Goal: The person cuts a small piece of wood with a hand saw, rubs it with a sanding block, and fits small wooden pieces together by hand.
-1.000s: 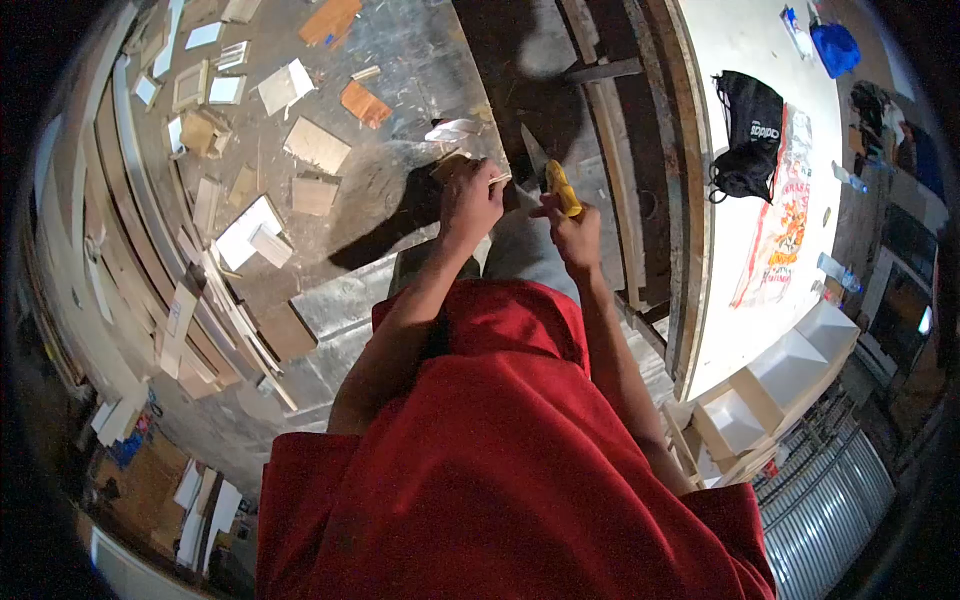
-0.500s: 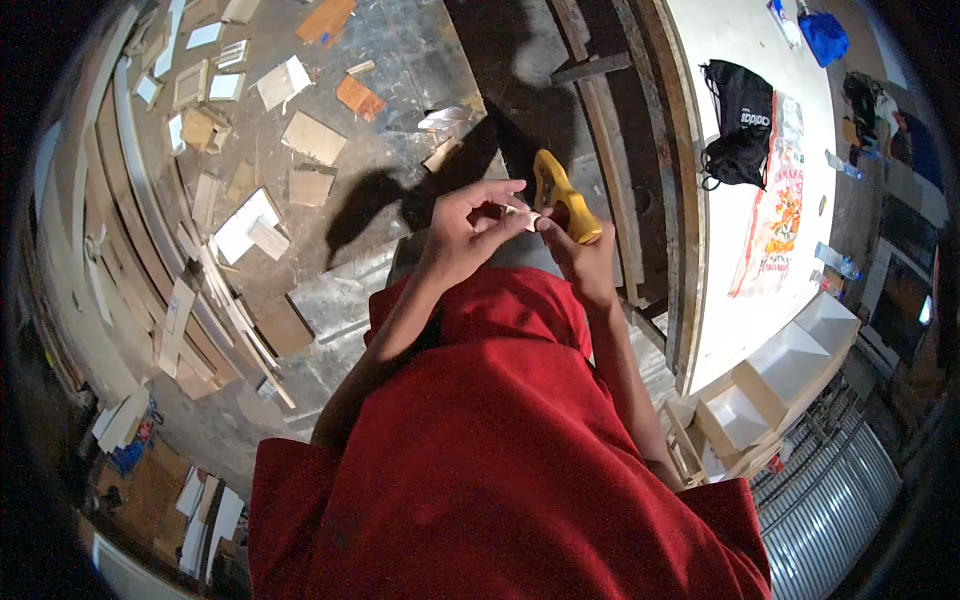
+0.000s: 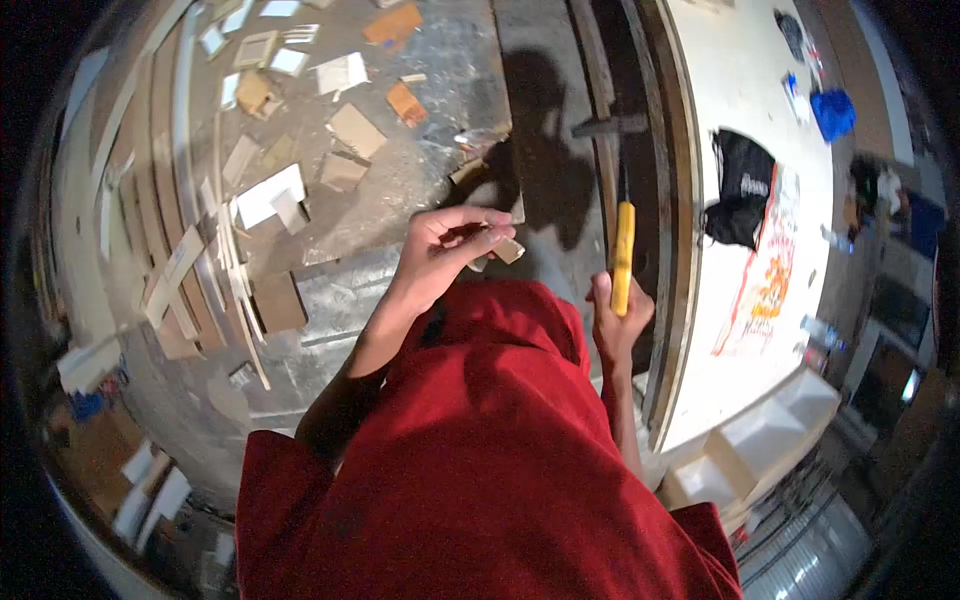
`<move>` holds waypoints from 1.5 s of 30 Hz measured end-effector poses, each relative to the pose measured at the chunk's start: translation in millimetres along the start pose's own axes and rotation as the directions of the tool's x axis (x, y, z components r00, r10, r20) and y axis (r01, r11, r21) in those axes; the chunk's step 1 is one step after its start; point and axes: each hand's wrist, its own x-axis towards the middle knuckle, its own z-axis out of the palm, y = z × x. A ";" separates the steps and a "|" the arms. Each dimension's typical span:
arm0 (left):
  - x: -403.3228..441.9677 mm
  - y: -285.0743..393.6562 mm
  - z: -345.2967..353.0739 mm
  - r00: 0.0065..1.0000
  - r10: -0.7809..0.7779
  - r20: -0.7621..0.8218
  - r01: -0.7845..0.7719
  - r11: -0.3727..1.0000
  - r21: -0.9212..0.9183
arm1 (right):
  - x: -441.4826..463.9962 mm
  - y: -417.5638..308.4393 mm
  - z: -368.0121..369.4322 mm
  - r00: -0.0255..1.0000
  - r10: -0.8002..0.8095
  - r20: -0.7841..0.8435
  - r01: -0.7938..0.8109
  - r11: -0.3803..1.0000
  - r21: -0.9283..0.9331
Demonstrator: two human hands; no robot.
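Presently, the left hand [image 3: 436,252] has its grip pinched on a small wood piece [image 3: 510,249] before the red shirt [image 3: 460,450], while the right hand [image 3: 622,312] clamps a yellow-handled saw [image 3: 624,255], best carried blade-outward, clear of the left hand.

At the right of the frame we saw a white tabletop [image 3: 715,60], where a black drawstring bag [image 3: 740,163] lay touching a printed sack [image 3: 770,280], with a blue bundle [image 3: 833,116] higher up near the tabletop's right edge. At lower right we saw a compartmented box [image 3: 732,465] and, blurred, a ribbed metal sheet [image 3: 800,560]. At upper left we noticed a white panel [image 3: 265,196] and long pale strips [image 3: 165,110].
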 end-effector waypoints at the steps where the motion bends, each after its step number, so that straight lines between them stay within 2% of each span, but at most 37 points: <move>1: -5.2 3.8 -1.5 0.999 -0.007 -0.046 0.006 1.000 -0.028 | 3.1 -2.8 -7.9 0.990 -0.140 -0.012 0.139 0.986 -0.095; 3: -18.0 2.1 -6.9 0.992 0.056 -0.110 -0.055 0.998 0.008 | 16.0 -17.8 -30.0 0.901 -0.428 0.069 0.430 0.861 -0.271; 6: -44.4 -4.0 -9.3 0.970 -0.011 -0.243 -0.010 0.996 -0.088 | 40.7 -40.1 -60.7 0.753 -0.635 0.173 0.650 0.673 -0.354; 7: -53.7 -7.6 -8.6 0.960 0.010 -0.280 -0.019 0.999 -0.031 | 49.7 -53.8 -68.8 0.694 -0.687 0.217 0.706 0.588 -0.395; 9: -71.3 -12.7 -8.1 0.925 0.062 -0.375 -0.097 0.992 -0.075 | 62.7 -90.0 -66.1 0.731 -0.675 0.100 0.615 0.588 -0.526; 12: -97.5 -13.3 -11.3 0.872 0.013 -0.490 -0.111 0.979 -0.171 | 102.5 -91.6 -44.6 0.526 -0.847 -0.075 0.818 0.528 -0.228; 13: -106.8 -12.3 -13.4 0.861 0.032 -0.507 -0.134 0.977 -0.166 | 109.6 -94.8 -36.6 0.550 -0.829 -0.099 0.817 0.559 -0.139; 14: -116.2 -13.5 -14.8 0.846 0.042 -0.532 -0.148 0.976 -0.157 | 107.5 -94.0 -24.3 0.703 -0.707 -0.079 0.704 0.707 -0.063; 15: -124.2 -15.2 -18.9 0.830 0.054 -0.555 -0.164 0.975 -0.151 | 103.6 -98.2 -9.2 0.854 -0.519 -0.029 0.520 0.854 0.002; 17: -138.1 -14.4 -30.4 0.805 0.031 -0.593 -0.176 0.966 -0.189 | 107.9 -123.4 27.0 0.938 -0.344 0.042 0.329 0.922 0.206; 19: -154.6 -8.2 -43.1 0.760 -0.026 -0.650 -0.126 0.975 -0.186 | 124.2 -144.0 64.6 0.877 -0.438 0.197 0.376 0.882 0.285; 20: -161.6 -5.3 -49.3 0.737 -0.018 -0.675 -0.143 0.973 -0.183 | 119.7 -178.3 78.7 0.836 -0.419 0.355 0.318 0.896 0.310; 21: -166.9 -5.4 -57.8 0.732 -0.013 -0.681 -0.156 0.970 -0.187 | 124.6 -184.1 104.8 0.827 -0.430 0.362 0.328 0.892 0.311; 23: -178.4 -5.0 -78.5 0.708 0.011 -0.707 -0.197 0.964 -0.182 | 133.0 -189.3 160.9 0.808 -0.521 0.276 0.355 0.804 0.477; 24: -184.0 -6.5 -90.1 0.702 0.014 -0.712 -0.208 0.960 -0.185 | 130.7 -203.1 183.0 0.800 -0.529 0.284 0.361 0.801 0.478; 26: -195.7 -8.0 -118.2 0.695 0.024 -0.719 -0.214 0.961 -0.175 | 121.6 -233.7 230.1 0.808 -0.426 0.407 0.204 0.850 0.486; 29: -213.9 -1.9 -165.9 0.673 -0.029 -0.739 -0.159 0.970 -0.183 | 114.5 -244.5 323.3 0.802 -0.460 0.380 0.258 0.842 0.474; 31: -226.0 4.4 -200.7 0.649 -0.028 -0.761 -0.194 0.960 -0.201 | 97.5 -256.7 383.8 0.819 -0.423 0.388 0.196 0.841 0.504; 33: -240.6 8.9 -238.3 0.625 0.018 -0.780 -0.229 0.960 -0.161 | 88.1 -270.2 436.1 0.818 -0.337 0.467 0.049 0.849 0.526; 34: -249.4 11.5 -256.7 0.612 0.014 -0.791 -0.238 0.957 -0.168 | 83.1 -277.0 460.9 0.806 -0.342 0.484 0.048 0.852 0.522; 36: -262.1 13.2 -286.5 0.576 -0.018 -0.818 -0.249 0.948 -0.196 | 77.2 -282.1 499.7 0.788 -0.164 0.593 -0.156 0.879 0.451; 37: -265.9 15.0 -298.2 0.562 -0.035 -0.827 -0.252 0.945 -0.211 | 74.7 -284.1 518.3 0.785 -0.159 0.598 -0.155 0.885 0.439; 39: -272.2 17.3 -319.3 0.554 -0.052 -0.831 -0.254 0.940 -0.228 | 71.2 -289.6 561.4 0.715 -0.141 0.685 -0.223 0.882 0.414; 40: -274.5 16.8 -328.8 0.562 -0.049 -0.826 -0.244 0.944 -0.222 | 64.9 -299.2 581.9 0.625 -0.231 0.745 -0.232 0.857 0.460; 41: -277.2 16.9 -336.5 0.571 -0.047 -0.820 -0.231 0.949 -0.215 | 58.2 -307.3 598.8 0.573 -0.208 0.792 -0.226 0.889 0.397; 43: -276.8 11.9 -350.2 0.594 -0.037 -0.804 -0.261 0.936 -0.236 | 50.2 -313.9 644.4 0.505 -0.170 0.846 -0.271 0.900 0.342; 45: -277.6 14.0 -359.3 0.594 0.011 -0.805 -0.346 0.907 -0.242 | 54.0 -295.4 696.3 0.396 -0.186 0.899 -0.285 0.906 0.312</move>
